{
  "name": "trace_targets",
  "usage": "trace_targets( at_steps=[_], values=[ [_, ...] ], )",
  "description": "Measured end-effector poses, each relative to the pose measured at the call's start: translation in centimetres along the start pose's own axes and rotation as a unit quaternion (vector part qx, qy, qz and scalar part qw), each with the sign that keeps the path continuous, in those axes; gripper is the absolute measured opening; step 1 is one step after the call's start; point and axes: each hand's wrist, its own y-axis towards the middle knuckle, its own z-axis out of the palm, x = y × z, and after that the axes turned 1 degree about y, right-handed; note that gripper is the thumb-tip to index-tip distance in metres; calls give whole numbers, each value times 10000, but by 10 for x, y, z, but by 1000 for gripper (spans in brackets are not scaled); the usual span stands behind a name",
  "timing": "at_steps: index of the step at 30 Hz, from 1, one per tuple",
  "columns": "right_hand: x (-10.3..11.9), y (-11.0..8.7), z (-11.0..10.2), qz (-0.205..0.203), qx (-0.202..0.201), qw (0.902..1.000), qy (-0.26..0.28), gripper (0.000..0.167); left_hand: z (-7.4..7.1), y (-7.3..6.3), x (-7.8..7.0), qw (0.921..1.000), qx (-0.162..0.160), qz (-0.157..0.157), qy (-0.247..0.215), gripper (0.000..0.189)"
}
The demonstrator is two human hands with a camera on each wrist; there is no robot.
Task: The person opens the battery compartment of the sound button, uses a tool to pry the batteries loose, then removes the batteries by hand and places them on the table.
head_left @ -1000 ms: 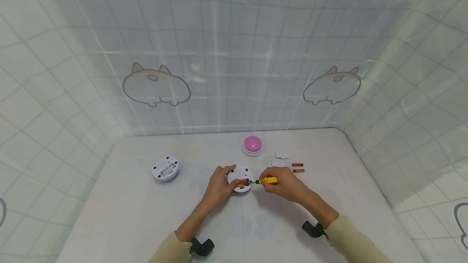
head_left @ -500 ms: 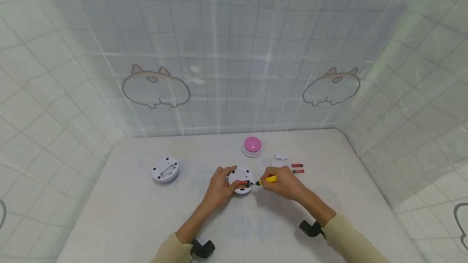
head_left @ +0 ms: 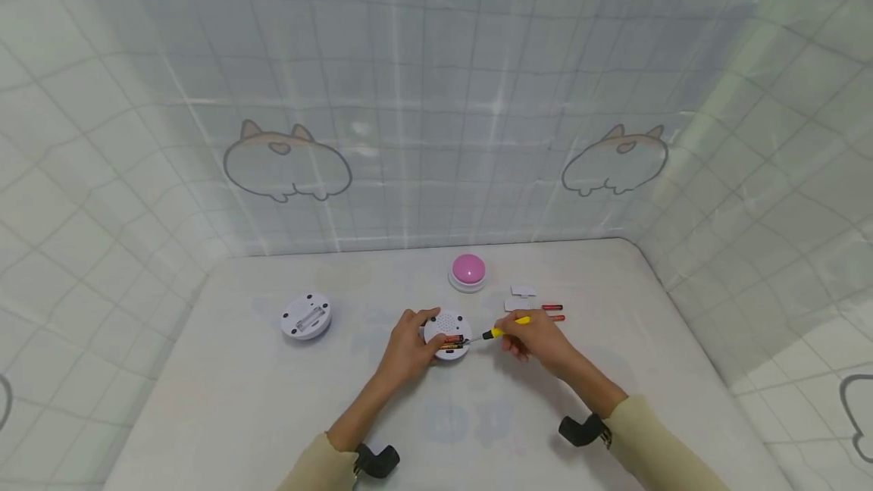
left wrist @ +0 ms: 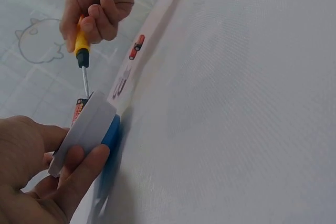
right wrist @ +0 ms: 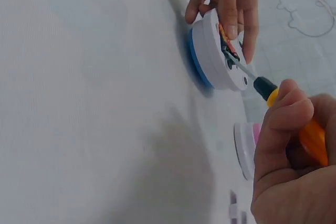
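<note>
Turned upside down, a round white push-button base [head_left: 446, 322] with a blue dome [left wrist: 111, 132] is held by my left hand [head_left: 407, 345] in the middle of the table. Red-and-black batteries [head_left: 453, 343] lie in its open battery slot, and my left thumb presses on them. My right hand [head_left: 540, 341] pinches the yellow handle of a screwdriver [head_left: 501, 329] between thumb and index finger. Its metal shaft slants down to the left, the tip right at the batteries' right end. In the right wrist view the tip [right wrist: 227, 53] overlaps the slot's edge.
An upturned white button [head_left: 306, 317] with its battery slot bare stands left. Behind my hands sits a pink-domed button [head_left: 468, 270]. White battery covers [head_left: 522, 291] and two red batteries [head_left: 552, 308] lie to the right, partly behind my right hand. A patterned curtain [head_left: 436, 97] rises behind the table.
My right hand has shifted slightly right and its lower fingers have spread from the handle. The screwdriver now slants more steeply, its tip still at the batteries. My left hand has stayed in place.
</note>
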Motion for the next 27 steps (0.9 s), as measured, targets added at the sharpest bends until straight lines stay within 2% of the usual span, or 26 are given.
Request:
trace_targets(
  at_steps=[5,10,12,15,19,22,27],
  values=[
    [-4,1,-1,359,42,9969,703,35,0,0,1,10000,45,3,9,52],
    [-6,1,-1,555,2,9940,945,37,0,0,2,10000,67,-11,52,53],
    [-6,1,-1,452,39,9956,817,37,0,0,3,10000,51,-12,60,52],
    [-6,0,-1,22,93,9993,354,34,0,0,4,10000,-5,-2,49,52],
    [-2,-2,-2,-485,-97,9987,-144,28,-1,0,4,10000,-45,21,26,52],
    [-1,-5,-1,-610,-235,9970,-409,22,0,-1,3,10000,-19,20,15,52],
    [0,-7,3,-825,-123,9928,-856,17,0,0,3,10000,17,-38,-3,52]
  ],
)
